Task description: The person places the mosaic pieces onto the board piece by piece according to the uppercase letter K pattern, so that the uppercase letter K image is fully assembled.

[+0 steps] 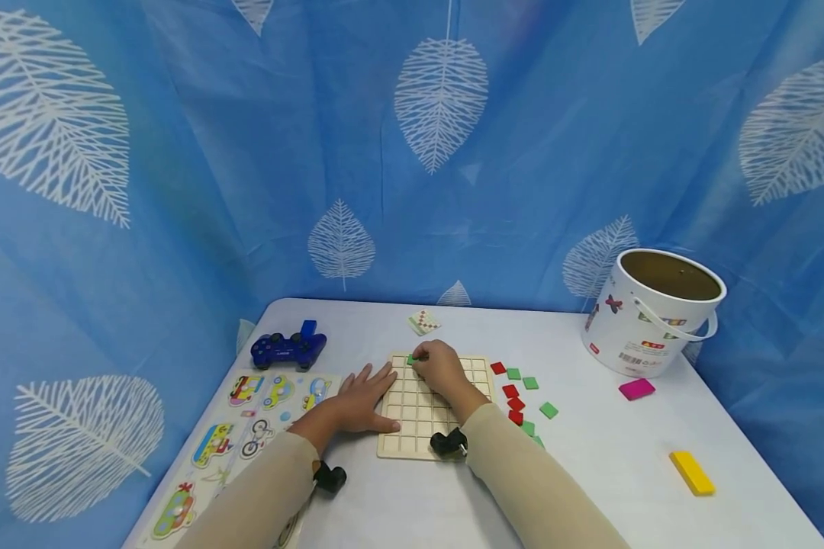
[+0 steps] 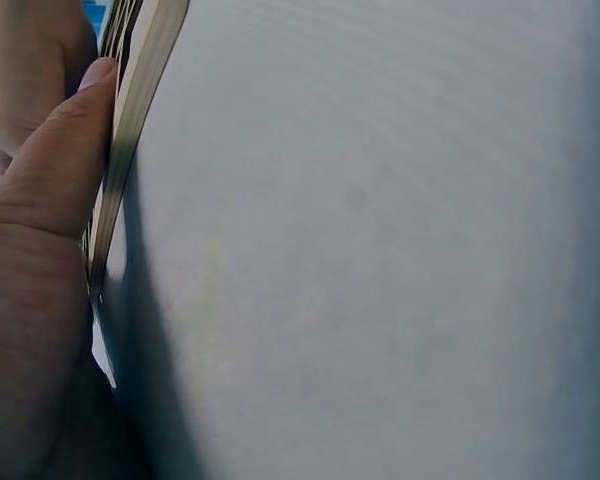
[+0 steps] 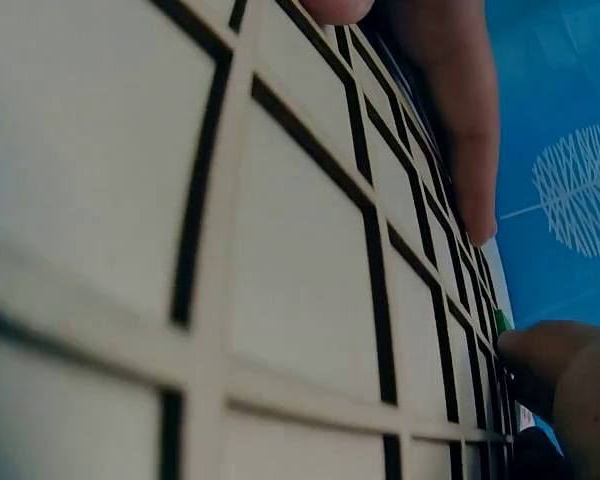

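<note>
A pale wooden grid board [image 1: 412,423] lies flat on the white table [image 1: 590,473]. My left hand [image 1: 364,400] rests flat with straight fingers against the board's left edge; in the left wrist view the thumb [image 2: 55,160] presses the board's side [image 2: 140,110]. My right hand [image 1: 439,366] sits over the board's far left corner, pinching a small green tile [image 1: 412,357] there. In the right wrist view the green tile [image 3: 501,322] shows at a fingertip [image 3: 550,350] above the grid cells [image 3: 300,290]. Loose red and green tiles [image 1: 518,396] lie just right of the board.
A blue game controller [image 1: 288,348] sits at the far left. A vehicle puzzle board [image 1: 240,435] lies along the left edge. A white bucket [image 1: 648,313] stands far right, with a pink block [image 1: 636,389] and a yellow block [image 1: 691,472] near it. A small patterned card [image 1: 423,322] lies behind the board.
</note>
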Demonstrator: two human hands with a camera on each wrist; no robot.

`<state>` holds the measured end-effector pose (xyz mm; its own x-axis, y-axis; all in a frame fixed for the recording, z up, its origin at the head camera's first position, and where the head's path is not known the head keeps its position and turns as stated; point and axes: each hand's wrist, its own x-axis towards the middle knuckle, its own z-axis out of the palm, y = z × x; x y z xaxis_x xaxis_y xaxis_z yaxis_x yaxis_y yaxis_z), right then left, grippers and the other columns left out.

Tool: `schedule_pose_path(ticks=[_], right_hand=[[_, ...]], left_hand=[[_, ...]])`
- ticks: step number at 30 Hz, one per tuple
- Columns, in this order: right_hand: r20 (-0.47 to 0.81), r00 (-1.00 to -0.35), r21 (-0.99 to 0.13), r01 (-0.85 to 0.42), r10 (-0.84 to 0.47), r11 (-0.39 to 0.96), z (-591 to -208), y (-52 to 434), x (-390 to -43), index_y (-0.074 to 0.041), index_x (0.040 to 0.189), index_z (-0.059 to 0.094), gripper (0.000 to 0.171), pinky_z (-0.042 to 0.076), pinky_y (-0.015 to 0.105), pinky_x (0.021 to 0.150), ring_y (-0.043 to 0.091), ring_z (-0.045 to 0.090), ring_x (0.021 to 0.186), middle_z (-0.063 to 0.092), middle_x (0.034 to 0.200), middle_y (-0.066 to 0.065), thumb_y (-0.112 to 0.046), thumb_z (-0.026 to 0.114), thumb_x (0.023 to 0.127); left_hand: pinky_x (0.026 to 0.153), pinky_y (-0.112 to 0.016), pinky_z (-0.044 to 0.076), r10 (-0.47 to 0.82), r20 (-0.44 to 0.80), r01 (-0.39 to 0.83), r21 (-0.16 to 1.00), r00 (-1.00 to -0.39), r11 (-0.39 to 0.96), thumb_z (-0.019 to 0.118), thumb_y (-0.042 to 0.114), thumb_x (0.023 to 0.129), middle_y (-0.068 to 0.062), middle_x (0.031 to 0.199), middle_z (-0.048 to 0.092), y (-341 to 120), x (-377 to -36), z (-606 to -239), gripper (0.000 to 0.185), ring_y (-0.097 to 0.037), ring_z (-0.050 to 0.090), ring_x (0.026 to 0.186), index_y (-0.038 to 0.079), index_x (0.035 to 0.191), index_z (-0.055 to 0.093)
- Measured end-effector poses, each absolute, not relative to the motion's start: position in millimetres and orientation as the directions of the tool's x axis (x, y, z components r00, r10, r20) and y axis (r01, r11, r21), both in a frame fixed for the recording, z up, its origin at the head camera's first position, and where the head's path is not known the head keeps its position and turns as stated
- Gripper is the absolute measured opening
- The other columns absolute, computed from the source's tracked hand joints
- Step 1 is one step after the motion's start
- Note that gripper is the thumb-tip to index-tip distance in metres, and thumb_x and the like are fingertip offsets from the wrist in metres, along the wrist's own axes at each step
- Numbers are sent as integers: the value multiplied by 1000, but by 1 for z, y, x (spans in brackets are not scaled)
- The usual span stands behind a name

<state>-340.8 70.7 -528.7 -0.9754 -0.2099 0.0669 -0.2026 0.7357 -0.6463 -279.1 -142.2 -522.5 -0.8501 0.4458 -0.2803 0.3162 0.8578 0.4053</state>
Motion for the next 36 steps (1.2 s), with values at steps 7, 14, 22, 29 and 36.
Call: schedule_pose_path(ticks=[7,14,22,29,36], right_hand=[[122,-965,-534,-259,-230,805,-534,66,-340,-20,101,82,9,43,49,117,28,67,120,74,115,2,-18,74,99],[150,-972,-698,-234,-182,676,-516,113,-324,-13,132,72,32,47,54,110,35,59,130,65,137,11,-18,70,101],[-93,-993,-619,116,74,777,-512,240,-306,-10,148,54,52,44,64,109,44,47,132,57,145,22,-17,69,99],[-161,-987,-580,87,-10,810,-526,259,-312,-14,144,62,49,43,66,109,43,43,130,49,152,22,-17,72,96],[-137,-991,-554,78,2,829,-528,256,-316,-10,133,69,37,47,59,104,40,45,124,54,143,21,-21,71,98]], left_hand=[[128,-64,3,458,-285,320,420,-842,849,71,73,85,1,178,7,-144,-277,-521,109,-38,-1,164,22,169,22],[128,-66,1,442,-275,307,420,-854,854,73,73,84,1,178,7,-143,-276,-521,111,-37,-1,164,22,169,22],[127,-67,0,448,-253,322,414,-857,851,73,74,83,1,178,7,-139,-281,-525,113,-38,-1,164,22,169,22],[127,-67,0,433,-260,303,419,-863,856,73,74,83,3,178,7,-142,-280,-527,112,-36,-2,164,24,169,22],[127,-67,1,433,-255,307,413,-865,858,73,74,83,3,178,8,-142,-279,-525,111,-36,-1,164,24,169,22]])
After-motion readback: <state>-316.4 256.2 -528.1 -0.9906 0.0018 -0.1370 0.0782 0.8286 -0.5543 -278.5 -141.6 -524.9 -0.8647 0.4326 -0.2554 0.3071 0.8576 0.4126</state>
